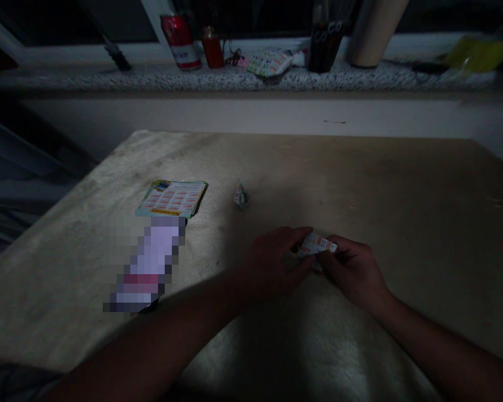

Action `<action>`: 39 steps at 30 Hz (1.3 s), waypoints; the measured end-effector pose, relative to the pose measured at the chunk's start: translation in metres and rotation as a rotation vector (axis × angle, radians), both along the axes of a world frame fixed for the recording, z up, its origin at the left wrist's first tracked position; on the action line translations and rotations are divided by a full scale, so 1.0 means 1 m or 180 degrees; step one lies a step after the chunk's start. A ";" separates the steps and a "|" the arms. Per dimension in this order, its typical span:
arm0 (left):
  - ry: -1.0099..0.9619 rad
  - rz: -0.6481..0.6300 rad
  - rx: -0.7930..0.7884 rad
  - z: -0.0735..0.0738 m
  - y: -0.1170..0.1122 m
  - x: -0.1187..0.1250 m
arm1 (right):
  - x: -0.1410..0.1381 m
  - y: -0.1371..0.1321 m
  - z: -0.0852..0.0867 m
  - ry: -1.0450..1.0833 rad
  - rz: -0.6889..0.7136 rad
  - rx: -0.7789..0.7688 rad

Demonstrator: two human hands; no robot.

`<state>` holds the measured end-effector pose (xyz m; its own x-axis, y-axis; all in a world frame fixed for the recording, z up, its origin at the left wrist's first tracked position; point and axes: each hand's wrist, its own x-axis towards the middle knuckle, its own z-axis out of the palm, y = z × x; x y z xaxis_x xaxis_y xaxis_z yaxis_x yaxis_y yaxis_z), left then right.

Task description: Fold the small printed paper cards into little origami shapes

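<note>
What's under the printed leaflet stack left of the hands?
The leaflet stack lies flat on the table; lower sheets' edges peek out at right. Anything beneath is covered.

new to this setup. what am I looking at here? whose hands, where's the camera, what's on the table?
There is no machine: a person works with bare hands, filmed by one camera on their head that looks forward and down. The left hand and right hand together pinch a small printed paper just above the table. On the table lie a stack of printed sheets, a small folded piece and a blurred-out object. Behind, a ledge holds a red can, a lighter and a dark bottle.
</note>
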<state>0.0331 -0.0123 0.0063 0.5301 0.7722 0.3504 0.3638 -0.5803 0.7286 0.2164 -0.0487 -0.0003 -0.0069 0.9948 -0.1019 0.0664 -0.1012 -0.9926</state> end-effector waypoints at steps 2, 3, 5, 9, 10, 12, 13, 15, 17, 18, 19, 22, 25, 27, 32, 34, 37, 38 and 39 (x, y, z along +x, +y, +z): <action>-0.0047 -0.0042 0.0057 -0.002 -0.001 0.001 | -0.001 0.000 0.001 0.0017 -0.0079 -0.0002; -0.0087 -0.0067 0.0066 -0.003 -0.001 0.002 | -0.001 0.001 0.001 0.0006 -0.0117 0.0007; -0.0207 -0.0081 0.0086 -0.006 -0.002 0.003 | -0.001 0.001 0.000 -0.0027 -0.0179 0.0015; -0.0294 -0.0074 -0.0063 -0.007 0.001 0.004 | -0.002 0.001 -0.003 -0.0090 -0.0231 -0.0004; -0.0302 -0.0058 -0.0141 -0.007 0.002 0.003 | -0.002 0.001 -0.004 -0.0117 -0.0228 -0.0013; -0.0341 -0.0009 -0.0304 -0.006 0.003 0.002 | -0.002 0.002 -0.004 -0.0180 -0.0224 -0.0030; -0.0370 0.0037 -0.0376 -0.006 0.004 0.002 | -0.002 0.002 -0.004 -0.0209 -0.0220 -0.0036; -0.0436 0.0084 -0.0505 -0.007 0.005 0.001 | -0.003 0.002 -0.004 -0.0253 -0.0205 -0.0035; -0.0510 0.0078 -0.0605 -0.008 0.006 0.001 | -0.002 0.002 -0.004 -0.0280 -0.0176 -0.0019; -0.0533 0.0054 -0.0631 -0.009 0.006 0.001 | -0.002 0.002 -0.003 -0.0290 -0.0158 -0.0010; -0.0557 0.0032 -0.0643 -0.009 0.007 0.001 | -0.002 0.002 -0.003 -0.0301 -0.0140 0.0000; -0.0563 0.0000 -0.0630 -0.010 0.007 0.001 | -0.001 0.002 -0.003 -0.0336 -0.0092 0.0025; -0.0575 -0.0055 -0.0572 -0.010 0.006 0.000 | -0.001 0.002 -0.002 -0.0380 -0.0065 0.0056; -0.0578 -0.0082 -0.0553 -0.010 0.006 0.000 | -0.001 0.003 -0.002 -0.0403 -0.0053 0.0068; -0.0618 -0.0103 -0.0603 -0.011 0.005 -0.001 | -0.001 0.003 -0.003 -0.0455 -0.0032 0.0094; -0.0651 -0.0168 -0.0603 -0.011 0.005 0.000 | 0.000 0.003 -0.004 -0.0486 -0.0039 0.0125; -0.0693 -0.0236 -0.0632 -0.009 0.004 0.000 | 0.001 0.003 -0.004 -0.0537 -0.0062 0.0182; -0.0688 -0.0234 -0.0641 -0.008 0.004 0.000 | 0.002 0.002 -0.004 -0.0551 -0.0072 0.0196; -0.0660 -0.0226 -0.0649 -0.007 0.003 0.000 | 0.002 0.002 -0.004 -0.0563 -0.0082 0.0208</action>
